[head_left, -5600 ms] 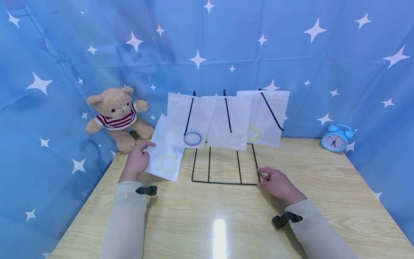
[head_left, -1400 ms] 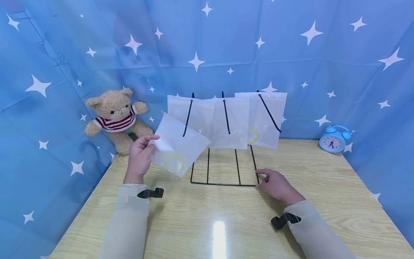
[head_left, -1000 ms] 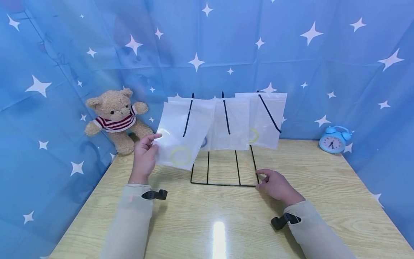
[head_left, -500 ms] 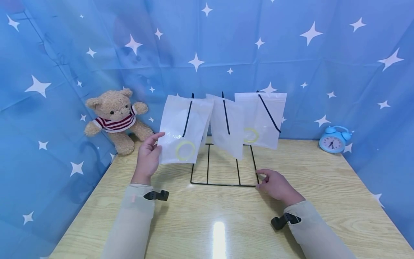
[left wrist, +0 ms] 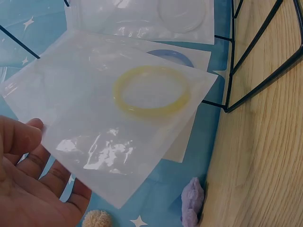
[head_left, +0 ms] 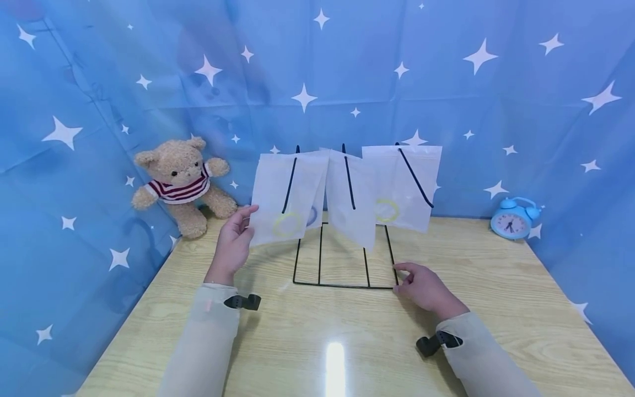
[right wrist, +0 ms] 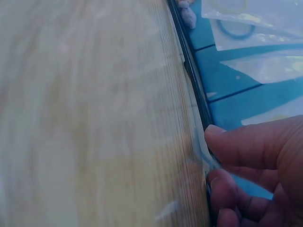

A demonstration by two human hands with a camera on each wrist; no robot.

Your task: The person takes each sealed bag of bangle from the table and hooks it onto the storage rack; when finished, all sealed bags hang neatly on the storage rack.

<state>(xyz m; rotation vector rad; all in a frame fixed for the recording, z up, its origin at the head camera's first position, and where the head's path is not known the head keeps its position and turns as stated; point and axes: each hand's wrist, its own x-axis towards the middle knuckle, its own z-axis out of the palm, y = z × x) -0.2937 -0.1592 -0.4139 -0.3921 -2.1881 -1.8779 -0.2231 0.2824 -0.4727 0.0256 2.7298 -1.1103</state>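
Observation:
My left hand point(head_left: 231, 245) pinches the left edge of a frosted zip bag point(head_left: 267, 190) holding a yellow ring point(left wrist: 151, 92). This bag's top lies at the left prong point(head_left: 289, 187) of a black wire rack point(head_left: 347, 286), in front of another bag with a blue ring point(head_left: 312, 215). Whether the prong passes through its hole is hard to tell. A middle bag point(head_left: 342, 190) hangs turned on the centre prong, and a third bag point(head_left: 397, 182) with a yellow ring on the right prong. My right hand point(head_left: 425, 288) grips the rack's base near its front right corner.
A teddy bear point(head_left: 176, 184) in a striped shirt sits at the back left of the wooden table point(head_left: 278, 342). The blue alarm clock point(head_left: 513, 219) stands at the back right. A blue star-patterned curtain point(head_left: 357, 66) closes off the back and sides.
My left hand has carried the yellow-ring bag right and up to the left prong, over the blue-ring bag. The middle bag has swung round. My right hand has stayed on the rack.

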